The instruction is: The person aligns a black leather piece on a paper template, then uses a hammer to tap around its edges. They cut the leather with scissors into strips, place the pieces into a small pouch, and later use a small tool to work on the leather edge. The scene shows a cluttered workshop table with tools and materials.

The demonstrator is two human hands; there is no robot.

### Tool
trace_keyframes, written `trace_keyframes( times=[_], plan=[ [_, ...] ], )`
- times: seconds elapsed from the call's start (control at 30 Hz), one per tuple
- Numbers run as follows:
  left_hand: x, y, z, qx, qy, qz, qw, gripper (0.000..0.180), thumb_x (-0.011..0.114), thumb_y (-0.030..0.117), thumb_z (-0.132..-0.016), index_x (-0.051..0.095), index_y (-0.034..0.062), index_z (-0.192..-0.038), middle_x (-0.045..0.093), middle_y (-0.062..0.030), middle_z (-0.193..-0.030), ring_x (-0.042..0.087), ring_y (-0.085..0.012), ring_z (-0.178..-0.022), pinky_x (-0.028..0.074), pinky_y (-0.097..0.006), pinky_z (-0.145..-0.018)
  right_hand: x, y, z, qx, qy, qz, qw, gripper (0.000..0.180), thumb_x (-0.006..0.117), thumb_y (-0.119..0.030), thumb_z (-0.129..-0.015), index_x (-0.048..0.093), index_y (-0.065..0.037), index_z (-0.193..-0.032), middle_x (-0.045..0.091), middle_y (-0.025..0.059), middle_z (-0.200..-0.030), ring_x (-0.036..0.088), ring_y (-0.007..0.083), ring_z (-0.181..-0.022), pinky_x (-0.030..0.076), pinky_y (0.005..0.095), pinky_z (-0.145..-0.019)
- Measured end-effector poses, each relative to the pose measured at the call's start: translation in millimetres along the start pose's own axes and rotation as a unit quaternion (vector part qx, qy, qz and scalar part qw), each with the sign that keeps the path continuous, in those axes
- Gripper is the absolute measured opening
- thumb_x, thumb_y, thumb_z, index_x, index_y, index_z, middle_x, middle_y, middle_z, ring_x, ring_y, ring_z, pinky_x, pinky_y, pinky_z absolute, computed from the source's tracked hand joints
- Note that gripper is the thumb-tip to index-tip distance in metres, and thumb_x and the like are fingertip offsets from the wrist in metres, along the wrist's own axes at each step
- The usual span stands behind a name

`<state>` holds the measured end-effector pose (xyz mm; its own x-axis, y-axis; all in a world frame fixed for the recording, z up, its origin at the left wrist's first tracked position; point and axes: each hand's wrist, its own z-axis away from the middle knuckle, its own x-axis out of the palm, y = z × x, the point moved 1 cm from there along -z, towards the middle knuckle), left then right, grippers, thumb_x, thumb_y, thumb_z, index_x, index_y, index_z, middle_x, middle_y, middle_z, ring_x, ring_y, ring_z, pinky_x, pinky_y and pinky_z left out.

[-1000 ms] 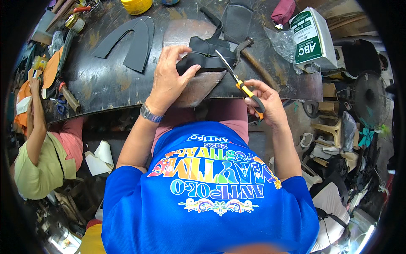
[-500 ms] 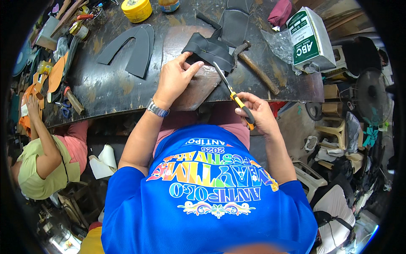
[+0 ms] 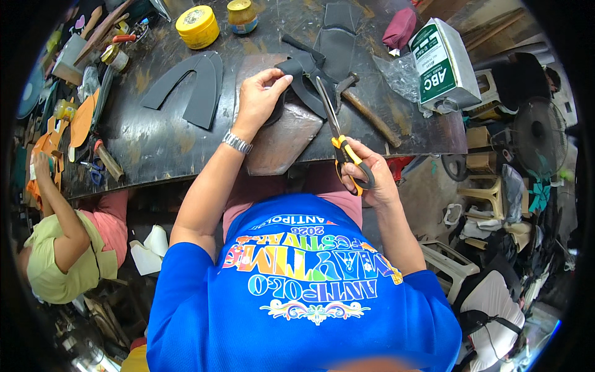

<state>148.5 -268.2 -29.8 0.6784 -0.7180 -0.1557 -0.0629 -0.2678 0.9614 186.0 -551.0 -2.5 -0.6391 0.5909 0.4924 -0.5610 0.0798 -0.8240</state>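
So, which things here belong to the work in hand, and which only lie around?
In use:
- left hand on the dark cut piece
- right hand holding the scissors
- brown block under the piece

Lying about:
- hammer
- yellow tin
- curved dark piece
- green and white can

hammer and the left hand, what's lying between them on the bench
In the head view, the black cut piece and the scissors blades lie between the hammer and the left hand.
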Motion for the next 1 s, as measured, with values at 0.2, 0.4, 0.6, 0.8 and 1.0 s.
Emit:
trace_keyframes(
  times=[0.2, 0.4, 0.6, 0.8, 1.0],
  plan=[
    [-17.6, 15.4, 21.0, -0.121, -0.076, 0.225, 0.964, 0.013, 0.064, 0.012, -0.099, 0.061, 0.0056, -0.109, 0.069, -0.0015, -0.098, 0.068, -0.0092, -0.084, 0.056, -0.026, -0.075, -0.5, 4.8, -13.0, 0.063, 0.012, -0.071, 0.995, 0.053, 0.075, -0.010, -0.089, 0.054, -0.001, -0.137, 0.060, 0.0059, -0.078, 0.057, 0.0124, -0.056, 0.044, 0.0227, -0.046],
    [-38.7, 13.5, 28.6, -0.194, -0.081, 0.333, 0.919, 0.025, 0.065, 0.010, -0.097, 0.057, 0.0055, -0.121, 0.070, -0.0039, -0.102, 0.070, -0.0122, -0.085, 0.060, -0.027, -0.077, 6.8, 19.0, -17.7, 0.153, 0.014, -0.058, 0.986, 0.058, 0.078, -0.017, -0.089, 0.051, -0.002, -0.138, 0.061, 0.0057, -0.082, 0.058, 0.0122, -0.055, 0.042, 0.0231, -0.043],
    [-46.8, 6.6, 31.1, -0.246, -0.092, 0.437, 0.860, 0.023, 0.068, 0.015, -0.097, 0.065, 0.0026, -0.116, 0.070, -0.0054, -0.101, 0.071, -0.0149, -0.089, 0.060, -0.028, -0.081, 14.5, 23.7, -10.2, 0.156, -0.010, -0.053, 0.986, 0.060, 0.076, -0.016, -0.090, 0.048, -0.004, -0.142, 0.062, 0.0065, -0.078, 0.058, 0.0122, -0.053, 0.042, 0.0227, -0.043],
    [-36.3, 5.9, 30.3, -0.216, -0.082, 0.481, 0.846, 0.023, 0.063, 0.017, -0.100, 0.065, 0.0006, -0.117, 0.069, -0.0091, -0.107, 0.070, -0.0183, -0.098, 0.060, -0.030, -0.086, 17.7, 29.8, -4.7, 0.155, 0.007, -0.140, 0.978, 0.053, 0.074, -0.017, -0.091, 0.051, -0.005, -0.137, 0.060, 0.0064, -0.076, 0.059, 0.0132, -0.054, 0.045, 0.0236, -0.044],
    [-34.8, 2.5, 33.6, -0.229, -0.079, 0.452, 0.858, 0.025, 0.060, 0.017, -0.102, 0.063, 0.0003, -0.120, 0.068, -0.0094, -0.110, 0.070, -0.0201, -0.103, 0.060, -0.030, -0.088, 13.4, 30.0, -0.3, 0.197, 0.019, -0.071, 0.978, 0.046, 0.075, -0.019, -0.091, 0.055, -0.004, -0.129, 0.062, 0.0059, -0.078, 0.059, 0.0139, -0.055, 0.047, 0.0255, -0.046]
  ],
)
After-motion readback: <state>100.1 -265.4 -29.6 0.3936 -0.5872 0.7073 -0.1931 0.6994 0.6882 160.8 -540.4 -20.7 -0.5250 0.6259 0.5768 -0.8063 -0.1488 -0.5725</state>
